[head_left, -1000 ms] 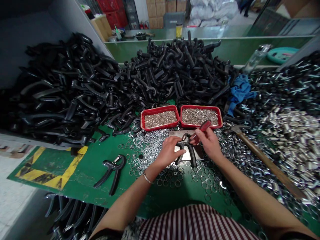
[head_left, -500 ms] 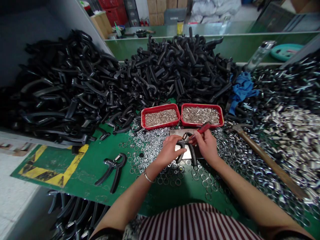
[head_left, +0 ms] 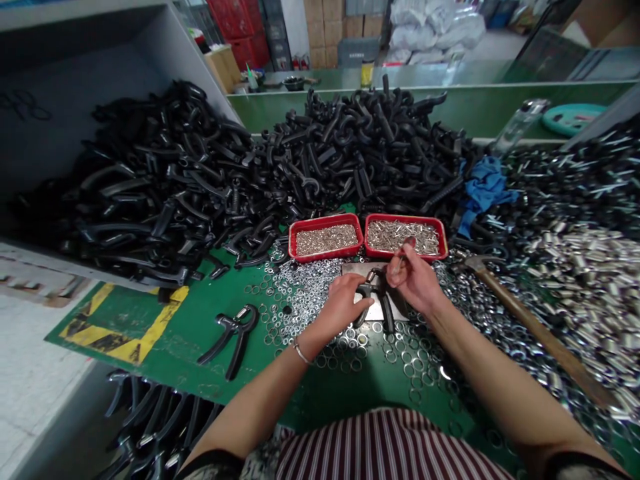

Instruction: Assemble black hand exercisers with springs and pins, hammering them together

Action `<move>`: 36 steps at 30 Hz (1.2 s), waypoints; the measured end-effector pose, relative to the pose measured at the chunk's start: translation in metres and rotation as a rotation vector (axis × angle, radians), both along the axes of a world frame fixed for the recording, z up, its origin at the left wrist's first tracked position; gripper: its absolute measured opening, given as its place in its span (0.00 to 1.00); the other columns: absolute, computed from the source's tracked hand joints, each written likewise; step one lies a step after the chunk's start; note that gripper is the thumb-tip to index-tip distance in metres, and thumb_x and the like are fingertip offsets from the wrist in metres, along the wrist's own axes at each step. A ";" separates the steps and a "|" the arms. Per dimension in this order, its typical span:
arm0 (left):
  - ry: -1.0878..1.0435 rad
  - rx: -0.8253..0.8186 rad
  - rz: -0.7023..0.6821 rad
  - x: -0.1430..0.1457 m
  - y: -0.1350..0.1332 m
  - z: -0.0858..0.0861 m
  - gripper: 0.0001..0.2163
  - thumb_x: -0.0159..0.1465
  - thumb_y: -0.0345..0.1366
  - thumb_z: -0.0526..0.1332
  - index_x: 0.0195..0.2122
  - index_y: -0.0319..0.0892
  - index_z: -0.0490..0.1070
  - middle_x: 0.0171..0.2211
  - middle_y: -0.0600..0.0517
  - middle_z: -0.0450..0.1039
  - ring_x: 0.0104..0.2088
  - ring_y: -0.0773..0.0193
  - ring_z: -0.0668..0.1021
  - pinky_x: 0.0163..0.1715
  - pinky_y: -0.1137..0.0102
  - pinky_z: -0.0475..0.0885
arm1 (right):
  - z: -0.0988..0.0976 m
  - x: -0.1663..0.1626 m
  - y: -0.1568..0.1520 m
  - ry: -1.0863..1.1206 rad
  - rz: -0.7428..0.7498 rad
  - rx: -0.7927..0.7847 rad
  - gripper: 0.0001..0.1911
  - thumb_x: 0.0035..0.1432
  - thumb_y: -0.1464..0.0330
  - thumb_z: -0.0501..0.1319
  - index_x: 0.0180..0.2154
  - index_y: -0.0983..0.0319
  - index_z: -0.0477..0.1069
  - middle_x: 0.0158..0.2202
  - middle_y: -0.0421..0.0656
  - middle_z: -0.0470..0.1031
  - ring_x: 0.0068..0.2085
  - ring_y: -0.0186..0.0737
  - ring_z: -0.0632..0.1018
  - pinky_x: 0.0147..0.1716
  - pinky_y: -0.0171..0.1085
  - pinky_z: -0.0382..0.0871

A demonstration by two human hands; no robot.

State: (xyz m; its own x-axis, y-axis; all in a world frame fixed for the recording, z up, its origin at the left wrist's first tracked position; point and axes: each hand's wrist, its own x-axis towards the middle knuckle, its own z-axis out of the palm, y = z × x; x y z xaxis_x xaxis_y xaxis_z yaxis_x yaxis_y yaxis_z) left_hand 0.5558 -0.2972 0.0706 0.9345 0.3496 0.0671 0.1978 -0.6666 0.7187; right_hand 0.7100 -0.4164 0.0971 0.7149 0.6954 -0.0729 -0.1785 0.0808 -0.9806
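My left hand [head_left: 345, 298] is closed on a black hand grip exerciser [head_left: 386, 310] with a metal spring near its top. The exerciser lies over a flat metal plate [head_left: 370, 313], its two handles pointing toward me. Just right of it, my right hand [head_left: 416, 280] is raised a little, its fingers closed around a red-handled screwdriver [head_left: 410, 241]. Most of the screwdriver is hidden by the fingers. Another hand grip exerciser [head_left: 233, 337] rests on the green table [head_left: 173, 357] to the left.
Two red trays [head_left: 325, 255] of small metal parts stand behind the plate. Black handles [head_left: 320, 150] are heaped beyond them. Loose washers and rings [head_left: 300, 287] surround the plate. On the right lie a hammer [head_left: 530, 313], metal sleeves [head_left: 590, 273] and a blue cloth [head_left: 484, 187].
My right hand has lifted away from the exerciser's spring end, and the screwdriver has turned more upright in its fingers. My left hand keeps its hold. The camera view has shifted slightly.
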 end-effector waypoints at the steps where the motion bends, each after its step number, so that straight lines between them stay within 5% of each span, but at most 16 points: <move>1: -0.001 -0.002 0.000 0.000 0.001 0.000 0.20 0.63 0.41 0.66 0.55 0.45 0.70 0.55 0.47 0.71 0.56 0.51 0.70 0.60 0.54 0.63 | -0.001 0.003 -0.006 0.044 -0.022 0.025 0.24 0.62 0.43 0.54 0.38 0.57 0.65 0.22 0.36 0.72 0.19 0.36 0.72 0.20 0.36 0.69; 4: 0.001 -0.016 0.000 0.000 0.002 -0.004 0.21 0.63 0.41 0.67 0.56 0.45 0.70 0.56 0.47 0.71 0.57 0.52 0.70 0.60 0.54 0.62 | -0.005 0.017 -0.037 -0.005 -0.040 -0.066 0.24 0.60 0.44 0.59 0.39 0.58 0.65 0.24 0.38 0.75 0.21 0.37 0.75 0.21 0.35 0.70; 10: -0.020 0.032 -0.052 -0.004 -0.001 0.003 0.23 0.64 0.43 0.65 0.59 0.46 0.68 0.57 0.46 0.69 0.58 0.52 0.69 0.61 0.53 0.63 | -0.002 0.061 -0.108 -0.686 0.082 -0.905 0.24 0.60 0.44 0.58 0.35 0.59 0.71 0.24 0.46 0.77 0.22 0.46 0.77 0.23 0.41 0.68; 12: -0.054 0.100 -0.086 -0.001 0.013 0.017 0.20 0.67 0.43 0.62 0.60 0.48 0.68 0.57 0.47 0.70 0.58 0.53 0.69 0.60 0.54 0.64 | 0.009 0.071 -0.117 -0.926 0.023 -1.028 0.24 0.60 0.45 0.59 0.38 0.60 0.75 0.30 0.50 0.80 0.29 0.52 0.80 0.29 0.44 0.69; 16: -0.030 0.356 0.046 0.022 0.079 0.047 0.12 0.70 0.36 0.56 0.51 0.46 0.76 0.48 0.46 0.75 0.52 0.54 0.74 0.56 0.57 0.68 | 0.036 0.067 -0.083 -1.110 0.014 -0.772 0.18 0.66 0.55 0.57 0.45 0.59 0.78 0.41 0.50 0.80 0.40 0.51 0.79 0.38 0.46 0.70; 20: 0.334 0.559 0.181 0.046 0.138 0.051 0.11 0.65 0.28 0.58 0.44 0.34 0.78 0.45 0.36 0.76 0.48 0.49 0.78 0.51 0.59 0.71 | 0.045 0.040 0.017 -1.245 0.289 -0.495 0.12 0.67 0.65 0.57 0.38 0.59 0.80 0.39 0.47 0.80 0.44 0.47 0.77 0.46 0.44 0.69; 26: 0.332 0.585 0.229 0.045 0.144 0.034 0.10 0.68 0.31 0.55 0.42 0.36 0.76 0.44 0.38 0.76 0.45 0.51 0.79 0.45 0.63 0.73 | 0.030 0.027 0.147 -1.364 0.529 -0.535 0.07 0.59 0.74 0.63 0.31 0.61 0.81 0.36 0.48 0.81 0.44 0.47 0.77 0.49 0.40 0.66; 36: 0.150 0.485 0.292 0.042 0.147 0.020 0.06 0.67 0.31 0.57 0.42 0.42 0.73 0.43 0.44 0.77 0.45 0.54 0.78 0.47 0.63 0.71 | -0.001 0.037 0.161 -1.289 0.454 -0.577 0.09 0.62 0.73 0.58 0.41 0.65 0.77 0.42 0.50 0.80 0.46 0.45 0.76 0.47 0.39 0.65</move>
State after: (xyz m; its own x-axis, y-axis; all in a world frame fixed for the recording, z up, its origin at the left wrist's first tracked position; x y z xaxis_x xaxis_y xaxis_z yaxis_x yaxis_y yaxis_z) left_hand 0.5977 -0.1504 0.0903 0.8158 0.5562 0.1585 0.4985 -0.8152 0.2948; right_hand 0.7474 -0.2559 0.0958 0.2343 0.9679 0.0906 0.9155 -0.1884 -0.3554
